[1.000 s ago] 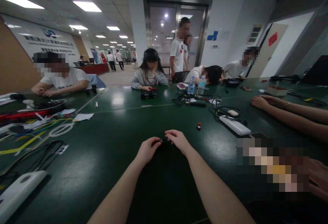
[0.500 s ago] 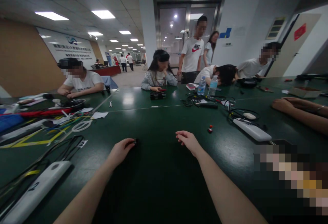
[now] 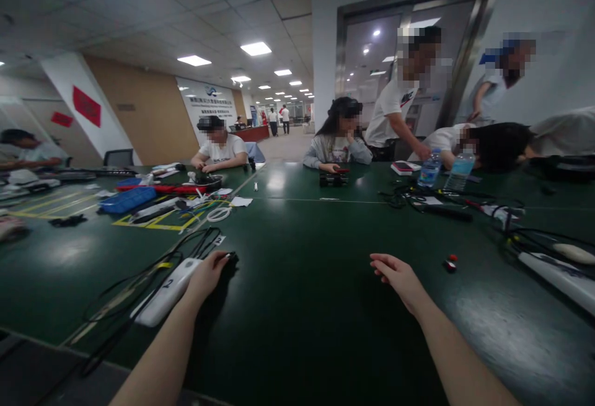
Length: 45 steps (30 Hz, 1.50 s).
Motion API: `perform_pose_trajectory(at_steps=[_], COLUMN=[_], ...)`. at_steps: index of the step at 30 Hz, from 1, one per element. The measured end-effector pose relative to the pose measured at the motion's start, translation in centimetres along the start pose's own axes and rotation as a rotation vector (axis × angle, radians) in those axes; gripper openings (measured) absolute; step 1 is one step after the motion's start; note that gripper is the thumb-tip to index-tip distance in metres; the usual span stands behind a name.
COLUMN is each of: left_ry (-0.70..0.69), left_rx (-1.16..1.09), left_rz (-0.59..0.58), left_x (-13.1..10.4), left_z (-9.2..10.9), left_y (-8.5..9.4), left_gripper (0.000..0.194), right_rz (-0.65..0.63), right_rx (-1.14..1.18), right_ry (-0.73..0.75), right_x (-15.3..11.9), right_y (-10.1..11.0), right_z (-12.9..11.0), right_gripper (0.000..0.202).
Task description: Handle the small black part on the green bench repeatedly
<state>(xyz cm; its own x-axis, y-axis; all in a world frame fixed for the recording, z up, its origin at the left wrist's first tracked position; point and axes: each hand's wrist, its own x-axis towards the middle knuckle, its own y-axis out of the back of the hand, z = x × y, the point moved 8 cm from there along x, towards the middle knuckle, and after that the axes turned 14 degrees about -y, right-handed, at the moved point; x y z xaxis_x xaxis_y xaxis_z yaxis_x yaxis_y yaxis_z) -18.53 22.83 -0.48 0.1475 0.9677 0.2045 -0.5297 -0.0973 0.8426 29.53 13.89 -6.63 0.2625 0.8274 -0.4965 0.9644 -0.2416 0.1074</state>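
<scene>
My left hand is closed in a pinch on a small dark object, low over the green table. What kind of object it is I cannot make out. Just left of that hand lies a white power strip marked 2, with black cables running from it. My right hand hovers over the table at the right, its fingers loosely bent and slightly apart, with nothing visible in them. To the right of it sits a small red, white and black item, not touched.
Two water bottles stand at the back right among black cables. Another white power strip lies at the right edge. A blue basket and a coiled white cable are at the left. Several people sit or stand around the table.
The view has swung left. My left hand has moved left over the table with the small dark object, now beside the power strip. A standing person has leaned in and reached toward the bottles.
</scene>
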Motion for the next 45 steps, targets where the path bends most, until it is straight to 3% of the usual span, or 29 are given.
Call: perform_pose_trajectory(at_steps=[6,16,24,45], left_ry=[0.038,0.042,0.010,0.001], left_rx=[-0.002,0.061,0.152,0.289], left_rz=[0.078,0.068,0.127,0.024], left_x=[-0.3,0.0,-0.1,0.1], left_z=[-0.8,-0.5,-0.4,0.4], left_y=[0.3,0.2,0.6,0.2], left_gripper=[0.033,0.031,0.028,0.020], right_rz=[0.011,0.011,-0.002,-0.013], right_rx=[0.003,-0.007,-0.001,-0.009], right_ry=[-0.013,0.008,0.000,-0.004], right_x=[0.0,0.6,0.4,0.6], right_y=[0.1,0.2,0.1,0.0], right_z=[-0.2,0.2,0.1,0.3], right_gripper=[0.030,0.034,0.033,0.034])
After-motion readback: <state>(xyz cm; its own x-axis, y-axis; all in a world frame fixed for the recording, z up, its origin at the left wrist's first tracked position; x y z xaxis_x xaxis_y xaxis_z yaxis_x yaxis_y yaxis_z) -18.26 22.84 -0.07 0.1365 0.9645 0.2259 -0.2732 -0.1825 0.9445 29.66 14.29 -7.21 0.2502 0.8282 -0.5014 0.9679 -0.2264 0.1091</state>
